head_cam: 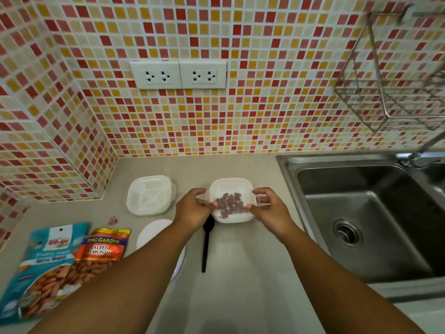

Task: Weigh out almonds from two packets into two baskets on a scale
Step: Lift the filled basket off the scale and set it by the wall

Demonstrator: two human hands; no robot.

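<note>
Holding the filled basket of almonds with both hands, left hand and right hand gripping its sides; I judge one done, the empty basket left.

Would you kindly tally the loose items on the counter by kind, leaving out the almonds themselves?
White baskets: 2, one holding almonds and one without
Almond packets: 2, teal and orange
Black spoon: 1
White scale: 1
Small pink clip: 1
Total: 7
</note>
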